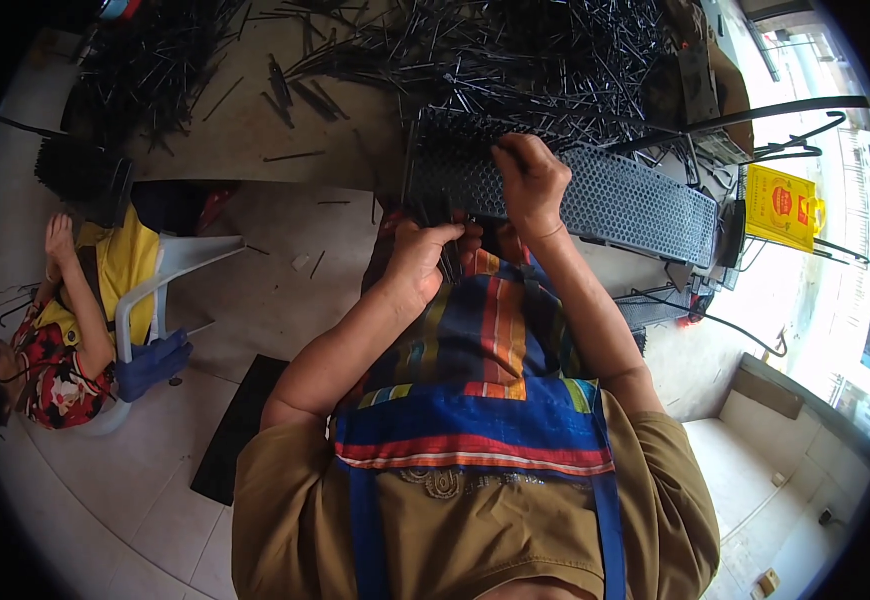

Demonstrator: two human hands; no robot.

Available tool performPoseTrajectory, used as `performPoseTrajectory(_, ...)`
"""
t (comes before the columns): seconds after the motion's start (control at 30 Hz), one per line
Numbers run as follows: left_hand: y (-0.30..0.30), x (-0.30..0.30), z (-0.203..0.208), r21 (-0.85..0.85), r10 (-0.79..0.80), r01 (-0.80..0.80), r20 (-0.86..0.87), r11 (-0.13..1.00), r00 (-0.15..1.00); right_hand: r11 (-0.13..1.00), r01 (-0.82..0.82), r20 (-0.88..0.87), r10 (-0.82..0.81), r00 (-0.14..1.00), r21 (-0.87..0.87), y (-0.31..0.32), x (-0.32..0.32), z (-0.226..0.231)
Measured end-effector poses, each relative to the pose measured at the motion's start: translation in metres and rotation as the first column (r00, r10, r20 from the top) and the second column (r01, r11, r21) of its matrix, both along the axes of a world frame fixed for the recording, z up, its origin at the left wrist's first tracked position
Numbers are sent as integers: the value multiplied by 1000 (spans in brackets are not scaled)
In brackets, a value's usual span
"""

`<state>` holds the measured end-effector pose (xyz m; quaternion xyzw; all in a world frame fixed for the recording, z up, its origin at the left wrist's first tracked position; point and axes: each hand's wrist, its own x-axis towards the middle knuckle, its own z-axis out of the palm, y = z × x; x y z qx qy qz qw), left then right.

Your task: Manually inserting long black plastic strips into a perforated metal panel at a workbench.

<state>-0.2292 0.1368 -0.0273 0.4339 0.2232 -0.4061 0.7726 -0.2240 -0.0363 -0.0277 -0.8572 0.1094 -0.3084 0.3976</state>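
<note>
A long black panel [645,200] with a honeycomb of holes lies slanting in front of me, at the table's near edge. Toward its left end, thin black strips stand densely packed in the panel. My left hand [421,258] is at the near left corner, its fingers closed round a small bunch of thin black strips [447,262]. Over the panel's middle, just right of the filled part, my right hand [535,188] is raised with fingers pinched together. Whatever lies between those fingertips is too small to make out.
Loose black strips [555,60] are heaped across the table [255,130] beyond the panel. On the left, another person [65,340] sits by a light chair [170,265], near a dark bristly piece [80,180]. At right stand black metal bars [775,105] and a yellow bag [783,205].
</note>
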Motion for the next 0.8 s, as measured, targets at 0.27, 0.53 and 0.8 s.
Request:
performPoseTrajectory(0.27, -1, 2, -11, -65, -8, 8, 2, 998, 1000, 894, -122, -52, 111, 992, -431, 3, -7, 1)
performPoseTrajectory(0.53, -16, 0, -2, -56, 40, -37, 56, 998, 998, 648, 15, -215, 230, 949, 762, -2, -24, 3)
performPoseTrajectory(0.8, -11, 2, 6, 32, -34, 32, 71, 999, 997, 952, 87, 15, -96, 995, 295, -11, -7, 1)
